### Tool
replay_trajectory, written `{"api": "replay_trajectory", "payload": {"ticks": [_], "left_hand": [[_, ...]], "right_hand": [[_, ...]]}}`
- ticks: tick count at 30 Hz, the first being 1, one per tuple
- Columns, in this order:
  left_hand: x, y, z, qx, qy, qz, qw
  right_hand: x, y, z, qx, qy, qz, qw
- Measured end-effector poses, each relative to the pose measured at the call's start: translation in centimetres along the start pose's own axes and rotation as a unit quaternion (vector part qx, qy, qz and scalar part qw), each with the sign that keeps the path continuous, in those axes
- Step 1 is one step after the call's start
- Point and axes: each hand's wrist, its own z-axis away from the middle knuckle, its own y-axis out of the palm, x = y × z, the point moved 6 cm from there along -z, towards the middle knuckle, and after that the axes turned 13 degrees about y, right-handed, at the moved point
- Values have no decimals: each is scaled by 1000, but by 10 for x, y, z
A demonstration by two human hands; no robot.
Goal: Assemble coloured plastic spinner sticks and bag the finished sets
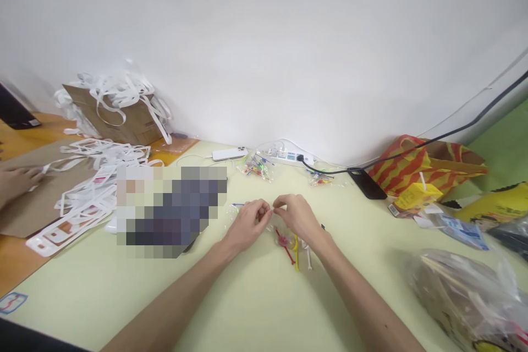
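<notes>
Head view shows our two forearms reaching forward over the pale yellow table [256, 302], and we pinch something small between both hands. Our left hand [247, 224] and right hand [297, 217] meet fingertip to fingertip, thumbs and forefingers closed on what looks like the edge of a small clear plastic bag [272, 219]; it is too thin and glossy for us to tell exactly where its rim runs. Both grips are nearly shut, with only the film between the pads, which suits pulling or holding a slippery mouth of plastic from two sides.

Just below the pinch, under our right palm, lie coloured plastic sticks [293, 247], red, yellow and white, fanned out on the table close enough to be picked up without shifting the wrists.

Left of the pinch sits a blurred-out patch we cannot read. Beyond our fingertips, two more small bags of coloured pieces [256, 166] rest near a white power strip [284, 155] and a white phone [230, 153] by the wall. Far to the left of the grip, another person's hand [16, 182] rests on brown cardboard among white paper strips [94, 176]. To the right lie a black phone [367, 182], a striped bag [424, 164] and a crumpled clear sack [466, 297].
</notes>
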Motion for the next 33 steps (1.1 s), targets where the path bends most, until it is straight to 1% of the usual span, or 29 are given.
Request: {"api": "replay_trajectory", "payload": {"ticks": [3, 5, 7, 8, 10, 12, 15, 17, 20, 22, 24, 27, 30, 33], "left_hand": [[4, -1, 0, -6, -4, -12, 1000], [5, -2, 0, -8, -4, -16, 1000], [6, -2, 0, -9, -3, -21, 1000], [6, -3, 0, -8, -2, -24, 1000], [5, -3, 0, -7, 0, -30, 1000], [5, -5, -1, -7, 2, -36, 999], [4, -6, -1, -5, 5, -40, 999], [4, -6, -2, -3, 6, -41, 999], [5, -6, -2, -1, 6, -40, 999], [5, -5, -2, 1, 6, -38, 999], [6, -5, -1, 2, 6, -36, 999], [6, -5, -1, 1, 6, -35, 999], [6, -5, 0, -1, 5, -35, 999], [5, -5, -1, -1, 5, -35, 999]], "right_hand": [[-7, -22, 3, 30, -6, 15, 999], [-9, -28, 9, 85, -6, 39, 996], [-7, -25, 17, 146, -7, 87, 986], [-4, -22, 21, 165, -11, 117, 979], [5, -15, 27, 175, -27, 164, 970], [13, -8, 31, 177, -42, 180, 967], [18, 2, 33, 207, -52, 166, 963], [17, 3, 35, 239, -60, 151, 957], [17, -6, 39, 300, -94, 79, 946], [17, -18, 38, 317, -114, 11, 941], [12, -30, 33, 301, -107, -41, 947], [-4, -39, 22, 266, -59, -82, 959], [-17, -39, 10, 206, -26, -68, 976], [-20, -36, 3, 147, -25, -42, 988]]}}
